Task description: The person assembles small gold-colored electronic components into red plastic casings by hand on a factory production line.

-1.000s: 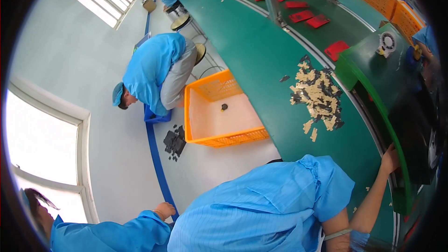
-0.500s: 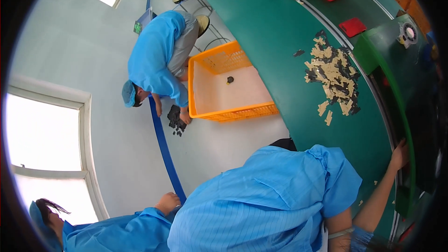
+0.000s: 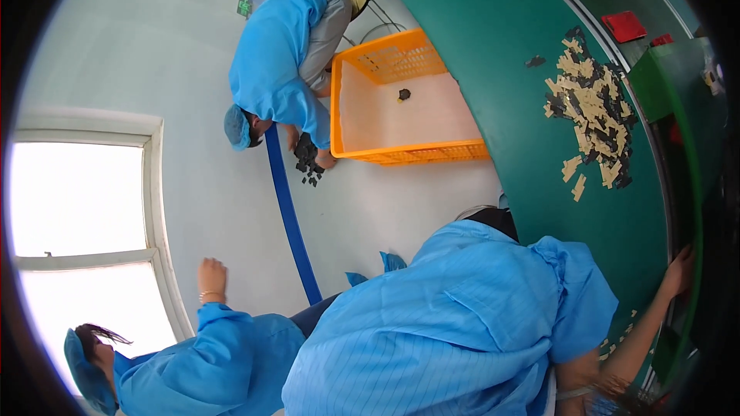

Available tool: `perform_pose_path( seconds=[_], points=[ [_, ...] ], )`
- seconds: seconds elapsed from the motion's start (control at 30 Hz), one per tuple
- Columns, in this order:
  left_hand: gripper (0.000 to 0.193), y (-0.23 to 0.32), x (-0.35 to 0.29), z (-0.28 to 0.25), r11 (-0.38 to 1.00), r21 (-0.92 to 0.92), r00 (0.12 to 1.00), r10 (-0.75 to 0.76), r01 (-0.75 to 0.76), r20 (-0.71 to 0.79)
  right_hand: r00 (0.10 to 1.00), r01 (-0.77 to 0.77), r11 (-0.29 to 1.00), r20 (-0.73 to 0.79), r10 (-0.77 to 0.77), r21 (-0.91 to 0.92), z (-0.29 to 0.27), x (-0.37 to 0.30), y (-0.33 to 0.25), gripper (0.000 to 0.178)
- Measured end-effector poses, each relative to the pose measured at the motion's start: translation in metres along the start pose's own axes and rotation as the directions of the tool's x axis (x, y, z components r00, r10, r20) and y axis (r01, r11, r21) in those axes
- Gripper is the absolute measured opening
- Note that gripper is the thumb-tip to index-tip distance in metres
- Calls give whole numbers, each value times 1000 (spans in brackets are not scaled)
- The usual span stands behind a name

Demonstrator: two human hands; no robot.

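My right hand (image 3: 678, 271) is at the far right, at the end of a bare forearm rising from the lower edge. Its fingers look stretched out beside the rim of a green bin (image 3: 654, 92); the fingertips are in shadow, and no held object shows. My left hand is out of the picture. Part of a bare arm (image 3: 572, 374) with a thin pale band shows below the blue sleeve at the lower edge. Up from my right hand, on the green work surface (image 3: 493, 62), lies a loose pile of flat cream and black pieces (image 3: 590, 112).
A yellow crate (image 3: 412, 152) with one small dark item inside stands on the floor. A bent co-worker (image 3: 277, 50) reaches to a black heap (image 3: 308, 158) beside it. Another person (image 3: 208, 362) is at lower left. Red trays (image 3: 624, 26) lie beyond the surface's edge.
The view has shifted, so the crate and pile sit farther right and higher. My right hand is lower along the bin's rim. The lower-left person's hand has risen away from my body.
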State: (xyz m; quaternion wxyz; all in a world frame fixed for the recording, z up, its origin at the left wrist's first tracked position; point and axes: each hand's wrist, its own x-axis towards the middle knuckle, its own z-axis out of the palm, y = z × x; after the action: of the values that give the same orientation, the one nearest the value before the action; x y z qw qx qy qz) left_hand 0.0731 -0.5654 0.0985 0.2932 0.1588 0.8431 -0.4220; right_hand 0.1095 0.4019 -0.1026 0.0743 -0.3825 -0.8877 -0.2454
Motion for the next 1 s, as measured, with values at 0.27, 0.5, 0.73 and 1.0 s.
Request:
perform_pose_path(
  seconds=[0.27, 0.5, 0.73, 1.0],
  points=[
    [12, -13, -101, 125, 986, -93, 986, 146, -138, 76, 999, 31, 993, -27, -28, 118, -10, -7, -25, 43],
    [11, -4, -84, 89, 925, -214, 937, 337, -313, 87, 1000, 8, 983, -27, -3, 185, -5, -5, -15, 42],
    [12, 17, -75, 49, 837, -316, 863, 496, -447, 92, 977, 98, 984, -205, -66, 149, 5, -12, -10, 41],
    [14, 53, -69, 10, 679, -463, 752, 658, -570, 39, 981, 76, 976, -189, -37, 205, 1, 0, -5, 39]
  ],
)
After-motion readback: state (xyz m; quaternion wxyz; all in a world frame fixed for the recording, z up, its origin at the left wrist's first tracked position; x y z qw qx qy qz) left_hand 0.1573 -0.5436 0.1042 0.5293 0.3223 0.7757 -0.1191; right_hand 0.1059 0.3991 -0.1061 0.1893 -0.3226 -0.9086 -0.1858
